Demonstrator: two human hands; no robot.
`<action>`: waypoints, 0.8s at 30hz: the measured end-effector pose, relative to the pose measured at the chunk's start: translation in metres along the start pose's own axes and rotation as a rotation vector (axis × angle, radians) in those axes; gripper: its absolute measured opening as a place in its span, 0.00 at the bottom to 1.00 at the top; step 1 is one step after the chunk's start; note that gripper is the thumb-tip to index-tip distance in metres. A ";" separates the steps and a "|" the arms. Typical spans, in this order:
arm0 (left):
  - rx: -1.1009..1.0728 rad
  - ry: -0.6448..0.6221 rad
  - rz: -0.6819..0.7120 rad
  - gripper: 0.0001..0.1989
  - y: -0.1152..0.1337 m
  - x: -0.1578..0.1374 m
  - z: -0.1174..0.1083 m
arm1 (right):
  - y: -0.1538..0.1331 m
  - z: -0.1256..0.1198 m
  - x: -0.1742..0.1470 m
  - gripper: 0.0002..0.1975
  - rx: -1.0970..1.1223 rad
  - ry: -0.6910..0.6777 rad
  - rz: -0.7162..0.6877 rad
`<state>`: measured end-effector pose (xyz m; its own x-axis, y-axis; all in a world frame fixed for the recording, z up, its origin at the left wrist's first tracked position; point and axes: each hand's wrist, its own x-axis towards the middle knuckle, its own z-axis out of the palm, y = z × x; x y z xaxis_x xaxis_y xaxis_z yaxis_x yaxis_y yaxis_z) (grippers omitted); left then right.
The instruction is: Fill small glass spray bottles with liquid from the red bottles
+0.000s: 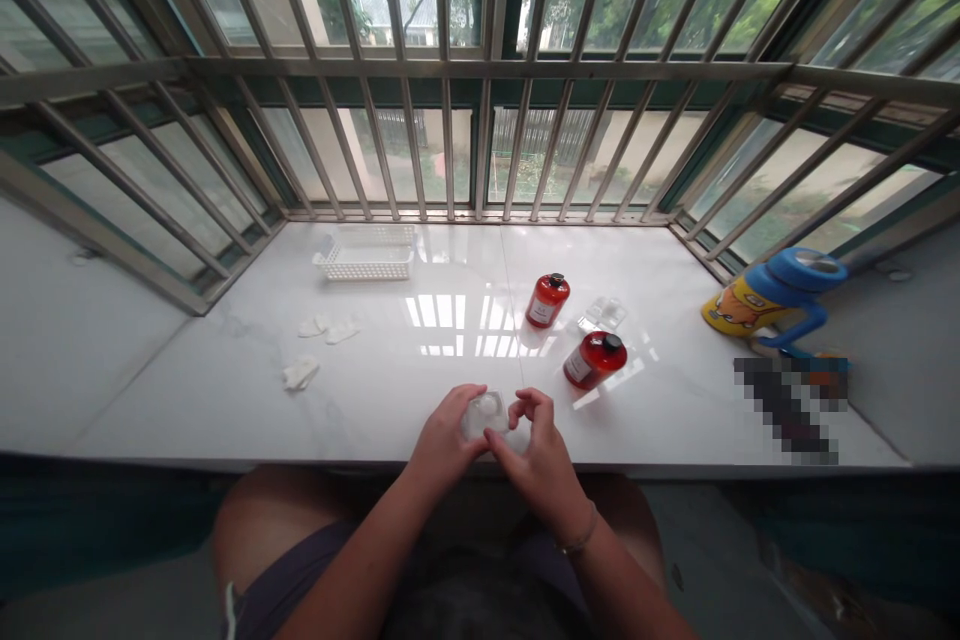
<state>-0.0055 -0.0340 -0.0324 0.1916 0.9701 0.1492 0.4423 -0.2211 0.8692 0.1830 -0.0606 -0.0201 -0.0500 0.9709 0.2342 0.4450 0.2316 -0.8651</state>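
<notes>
Near the front edge of the white counter, my left hand (pixel 444 435) grips a small clear plastic box (pixel 487 412) by its left side, thumb below and fingers above. Something round and whitish shows in the box; what it is I cannot make out. At the box's right side is my right hand (pixel 536 440), its thumb on the lower edge and its curled fingers close to the right edge. Beyond my right hand stand two red bottles with black caps, the nearer one (pixel 595 360) and the farther one (pixel 548 301). Clear plastic packaging (pixel 602 314) lies between and behind them.
A white perforated basket (pixel 367 268) sits at the back left. Crumpled white pieces (pixel 301 374) lie on the counter (pixel 225 410) at left. A blue and yellow bottle (pixel 772 290) stands at right, beside a blurred-out item (pixel 787 410). Metal window bars (pixel 487 70) close off the back.
</notes>
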 end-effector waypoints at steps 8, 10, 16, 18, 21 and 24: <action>0.008 -0.006 0.035 0.32 0.002 0.001 0.000 | -0.007 0.002 0.006 0.31 0.082 -0.070 -0.033; 0.009 -0.011 0.037 0.31 0.003 0.001 0.000 | -0.008 0.004 0.008 0.34 0.073 -0.077 -0.033; 0.013 -0.007 -0.002 0.32 0.001 0.001 0.000 | -0.002 0.003 0.008 0.30 -0.047 0.066 -0.003; 0.015 -0.011 0.003 0.32 0.001 0.001 0.000 | -0.001 0.002 0.006 0.32 -0.024 0.030 -0.023; 0.008 -0.009 0.020 0.31 0.002 0.001 0.000 | -0.001 0.002 0.006 0.32 0.036 -0.063 -0.051; -0.001 0.004 0.022 0.29 0.003 0.001 0.001 | 0.000 0.003 0.008 0.29 0.051 -0.061 -0.049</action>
<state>-0.0035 -0.0335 -0.0300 0.1974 0.9654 0.1706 0.4371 -0.2424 0.8661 0.1796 -0.0525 -0.0201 -0.1255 0.9598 0.2512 0.3945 0.2806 -0.8750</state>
